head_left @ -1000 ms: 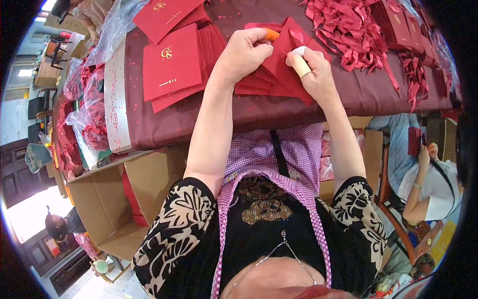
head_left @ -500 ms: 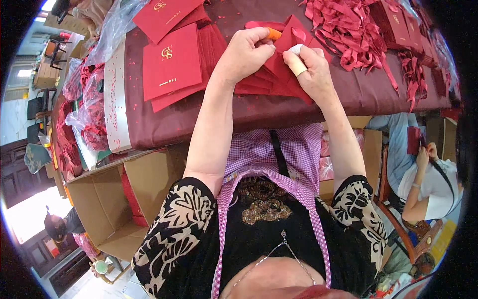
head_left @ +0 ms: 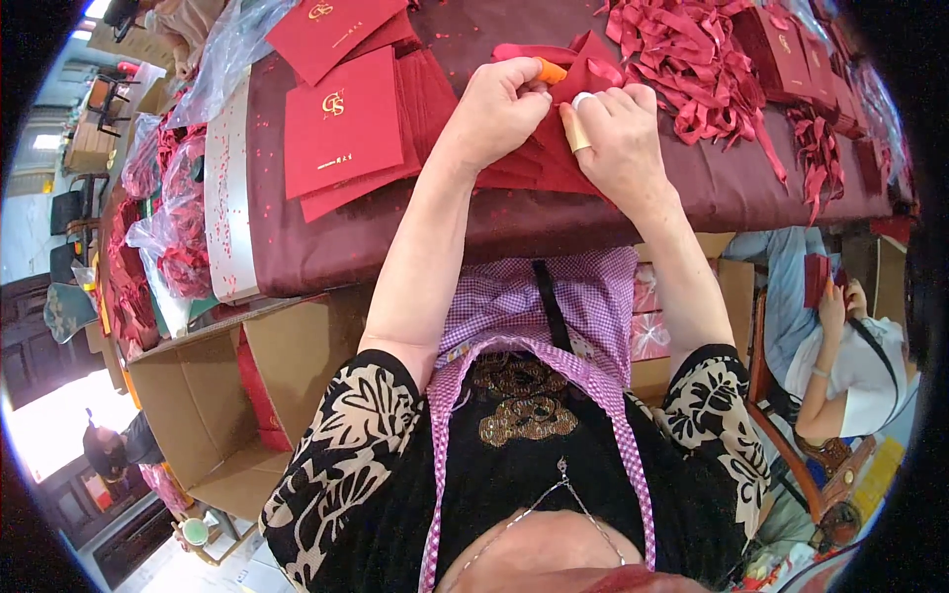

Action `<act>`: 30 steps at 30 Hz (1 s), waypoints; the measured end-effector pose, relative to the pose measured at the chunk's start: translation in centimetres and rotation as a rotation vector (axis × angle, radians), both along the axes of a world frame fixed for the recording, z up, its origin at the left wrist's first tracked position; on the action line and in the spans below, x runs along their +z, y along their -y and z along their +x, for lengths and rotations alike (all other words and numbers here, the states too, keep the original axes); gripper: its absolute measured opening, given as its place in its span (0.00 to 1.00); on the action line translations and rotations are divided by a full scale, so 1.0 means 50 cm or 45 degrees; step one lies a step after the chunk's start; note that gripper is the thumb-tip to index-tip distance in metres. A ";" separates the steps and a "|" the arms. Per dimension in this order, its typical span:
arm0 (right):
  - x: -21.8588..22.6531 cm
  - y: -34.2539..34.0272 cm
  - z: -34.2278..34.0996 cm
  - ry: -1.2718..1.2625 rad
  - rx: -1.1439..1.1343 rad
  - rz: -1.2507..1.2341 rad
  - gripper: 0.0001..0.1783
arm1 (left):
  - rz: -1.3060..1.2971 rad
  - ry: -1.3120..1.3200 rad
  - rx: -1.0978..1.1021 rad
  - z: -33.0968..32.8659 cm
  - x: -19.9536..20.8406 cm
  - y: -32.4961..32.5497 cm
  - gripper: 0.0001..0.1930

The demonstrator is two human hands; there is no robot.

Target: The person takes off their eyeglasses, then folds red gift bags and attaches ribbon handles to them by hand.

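In the head view, a workroom opens around a table under a dark maroon cloth (head_left: 336,259), with an open cardboard box (head_left: 188,395) below its near edge and another person (head_left: 855,346) seated at the right. Flat red pouches (head_left: 343,124) lie stacked on the left of the cloth, and a tangle of red ribbon (head_left: 697,74) lies on the right. Between them, at the near part of the table, is the red pouch (head_left: 590,45) being worked, over more red pieces. Since half a second ago the right hand (head_left: 625,138) has rolled over, knuckles up, its fingers curling tighter beside a ribbon loop (head_left: 605,71); this looks like a pull or tuck in the tying. The left hand (head_left: 499,114) is bent nearly closed, thumb against the orange-wrapped forefinger, pinching at the pouch's edge; what exactly either hand grips is hidden. One pouch corner points away from the person, slightly right; its long axis seems to run slantwise, though the hands cover too much to be sure.
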State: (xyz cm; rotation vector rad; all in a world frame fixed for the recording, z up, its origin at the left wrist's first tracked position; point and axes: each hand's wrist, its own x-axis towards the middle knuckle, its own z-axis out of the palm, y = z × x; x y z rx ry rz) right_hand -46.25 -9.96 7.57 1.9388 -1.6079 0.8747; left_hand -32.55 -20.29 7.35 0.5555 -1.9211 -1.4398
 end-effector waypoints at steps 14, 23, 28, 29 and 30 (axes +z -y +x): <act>0.007 0.007 0.015 -0.021 -0.002 -0.051 0.09 | -0.067 0.049 0.009 -0.005 -0.001 -0.006 0.14; 0.007 -0.011 -0.011 0.649 0.011 0.214 0.13 | -0.095 0.084 0.084 -0.013 -0.019 -0.002 0.13; -0.001 -0.012 -0.024 0.735 0.027 0.178 0.10 | -0.070 0.059 0.107 -0.010 -0.018 0.003 0.14; -0.002 -0.013 -0.024 0.735 0.027 0.178 0.10 | -0.071 0.059 0.106 -0.010 -0.017 0.004 0.14; -0.002 -0.014 -0.023 0.673 0.040 0.178 0.09 | -0.067 0.065 0.093 -0.008 -0.016 0.003 0.13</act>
